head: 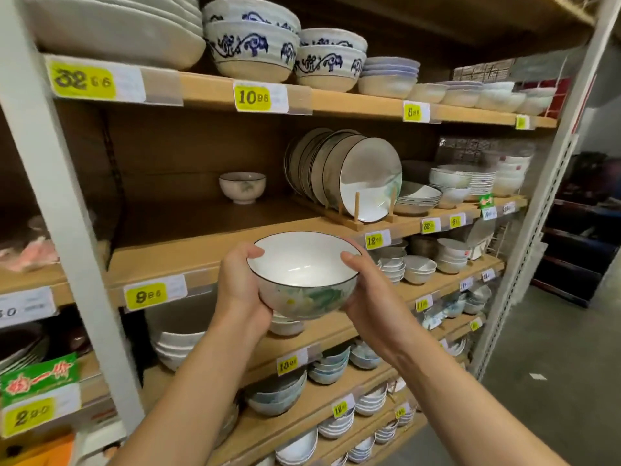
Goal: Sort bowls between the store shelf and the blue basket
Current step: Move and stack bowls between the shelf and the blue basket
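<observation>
Both hands are gripping one white bowl (304, 275) with a dark rim and green painting. The left hand (243, 284) is cupping its left wall, thumb on the rim; the right hand (368, 290) is curling round its right wall. Beyond the fingers, the wooden shelf (188, 250) is carrying a small bowl (242, 187) and racked plates (346, 174).

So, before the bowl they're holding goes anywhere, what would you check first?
1. Grip: left hand and right hand hold the bowl at opposite sides: ok.
2. Bowl upright and empty inside: ok.
3. Bare space on the shelf just behind it: ok.
4. Bowl apart from the small bowl and the racked plates: ok.
5. Where the blue basket stands: out of view, cannot tell.
</observation>
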`<state>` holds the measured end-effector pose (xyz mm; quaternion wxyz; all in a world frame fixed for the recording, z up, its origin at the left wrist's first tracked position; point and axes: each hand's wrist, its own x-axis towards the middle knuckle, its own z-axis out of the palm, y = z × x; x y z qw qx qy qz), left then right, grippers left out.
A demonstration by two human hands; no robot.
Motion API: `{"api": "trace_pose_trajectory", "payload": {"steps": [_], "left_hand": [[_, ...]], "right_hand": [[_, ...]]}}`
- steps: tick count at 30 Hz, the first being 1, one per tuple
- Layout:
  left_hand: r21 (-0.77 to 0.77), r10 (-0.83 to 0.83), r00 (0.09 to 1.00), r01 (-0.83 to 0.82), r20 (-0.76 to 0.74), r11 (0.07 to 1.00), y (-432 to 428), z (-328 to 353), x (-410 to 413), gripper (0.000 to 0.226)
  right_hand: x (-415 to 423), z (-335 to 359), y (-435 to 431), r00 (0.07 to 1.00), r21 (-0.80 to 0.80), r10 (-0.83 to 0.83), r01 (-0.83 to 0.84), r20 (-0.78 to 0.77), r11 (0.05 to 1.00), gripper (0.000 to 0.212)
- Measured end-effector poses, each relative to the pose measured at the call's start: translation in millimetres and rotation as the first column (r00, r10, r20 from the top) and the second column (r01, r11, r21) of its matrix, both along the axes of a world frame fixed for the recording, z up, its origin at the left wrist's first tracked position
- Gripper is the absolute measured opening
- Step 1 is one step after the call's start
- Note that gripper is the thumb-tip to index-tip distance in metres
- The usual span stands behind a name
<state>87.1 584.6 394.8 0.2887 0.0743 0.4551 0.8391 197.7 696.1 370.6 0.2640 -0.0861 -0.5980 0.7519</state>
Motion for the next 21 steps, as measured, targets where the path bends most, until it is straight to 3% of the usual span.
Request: {"api": "trace_pose_trajectory", "payload": {"steps": [4, 8, 12, 14, 21], "left_hand": [[0.027, 0.064, 0.997, -0.063, -0.044, 0.998, 25, 12, -38, 0.034], [0.037, 0.114, 0.989, -0.111, -0.090, 0.993, 39, 18, -69, 0.022], [0.002, 0.126, 0.985, -0.127, -0.120, 0.992, 56, 16, -88, 0.021], [-0.036, 0.168, 0.976, -0.174, -0.137, 0.984, 67, 14, -97, 0.023], [-0.144, 0.324, 0.893, -0.381, -0.312, 0.913, 100, 7, -127, 0.037]], "right_hand": [[-46, 7, 38, 0.998, 0.068, 0.067, -0.067, 0.011, 0.995, 0.070], [-74, 1, 77, 0.984, 0.104, 0.178, -0.180, 0.020, 0.978, 0.083], [-101, -8, 105, 0.970, 0.229, 0.224, -0.240, 0.095, 0.943, 0.105], [-114, -7, 116, 0.969, 0.249, 0.232, -0.247, 0.089, 0.937, 0.106], [-154, -6, 153, 0.938, 0.128, 0.340, -0.346, 0.066, 0.930, 0.114]]}}
